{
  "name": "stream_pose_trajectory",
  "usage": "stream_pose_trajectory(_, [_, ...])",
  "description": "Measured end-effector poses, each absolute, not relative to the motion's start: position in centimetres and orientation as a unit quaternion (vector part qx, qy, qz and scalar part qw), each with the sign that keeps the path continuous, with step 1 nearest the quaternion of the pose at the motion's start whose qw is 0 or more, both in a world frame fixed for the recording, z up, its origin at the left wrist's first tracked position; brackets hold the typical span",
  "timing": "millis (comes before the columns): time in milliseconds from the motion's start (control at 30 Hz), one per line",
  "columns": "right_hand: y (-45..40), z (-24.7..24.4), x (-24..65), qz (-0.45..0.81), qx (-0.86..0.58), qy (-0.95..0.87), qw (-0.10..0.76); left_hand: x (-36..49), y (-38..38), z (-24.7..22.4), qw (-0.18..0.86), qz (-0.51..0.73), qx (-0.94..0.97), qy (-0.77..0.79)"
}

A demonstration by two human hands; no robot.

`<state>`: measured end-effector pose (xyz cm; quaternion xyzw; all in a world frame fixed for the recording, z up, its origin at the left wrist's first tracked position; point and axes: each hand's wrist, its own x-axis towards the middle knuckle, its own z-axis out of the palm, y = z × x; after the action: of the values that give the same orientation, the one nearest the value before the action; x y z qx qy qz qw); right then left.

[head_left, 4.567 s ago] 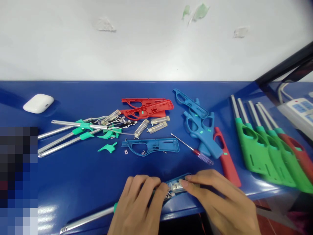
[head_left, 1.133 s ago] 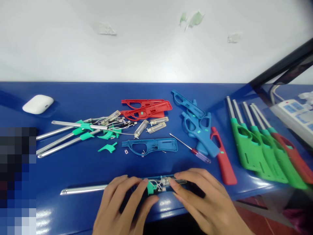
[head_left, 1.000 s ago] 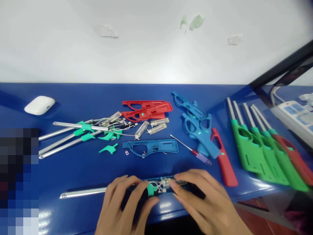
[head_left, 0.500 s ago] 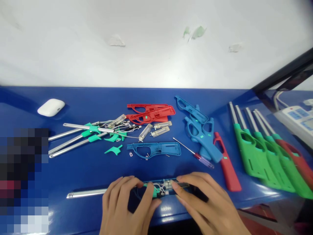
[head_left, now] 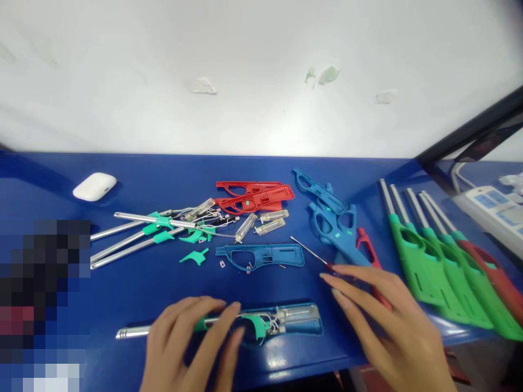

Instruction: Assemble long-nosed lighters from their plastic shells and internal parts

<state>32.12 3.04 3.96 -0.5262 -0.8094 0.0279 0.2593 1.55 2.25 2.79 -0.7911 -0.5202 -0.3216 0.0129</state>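
An opened blue utility lighter (head_left: 321,325) lies near the front edge, its green trigger (head_left: 258,325), wires and clear gas tank (head_left: 298,313) exposed. My left hand (head_left: 192,343) is closed over its front part, hiding some of the barrel (head_left: 133,332). My right hand (head_left: 388,326) is to the right with fingers apart, over the handle end of a screwdriver (head_left: 308,249). Its fingertips cover most of that handle; firm contact cannot be made out. A blue half shell (head_left: 281,255) lies behind the opened lighter, with small screws and metal bits beside it.
Metal barrels with green triggers (head_left: 151,228) lie at left, near loose gas tanks (head_left: 269,226). Red shells (head_left: 257,197) and blue shells (head_left: 337,223) lie behind. Several green lighters (head_left: 420,267) stand at right by a white device (head_left: 494,207). A white case (head_left: 95,186) sits far left.
My right hand has left the opened lighter and moved right, up to the screwdriver handle. The gas tank is now uncovered. My left hand has shifted slightly left along the lighter.
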Motion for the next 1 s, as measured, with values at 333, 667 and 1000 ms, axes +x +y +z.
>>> stream_pose_trajectory(333, [5.3, 3.5, 32.0, -0.012, -0.537, -0.814, 0.222, -1.8, 6.2, 3.7, 0.08, -0.282, -0.738, -0.608])
stream_pose_trajectory(667, [9.0, 4.3, 28.5, -0.011, -0.449, -0.886, 0.112, -1.8, 5.6, 4.2, 0.069, -0.3, -0.732, -0.607])
stream_pose_trajectory(1000, [9.5, 5.0, 29.7, -0.012, -0.463, -0.874, 0.147, -2.1, 6.1, 4.3, 0.059, -0.314, -0.74, -0.592])
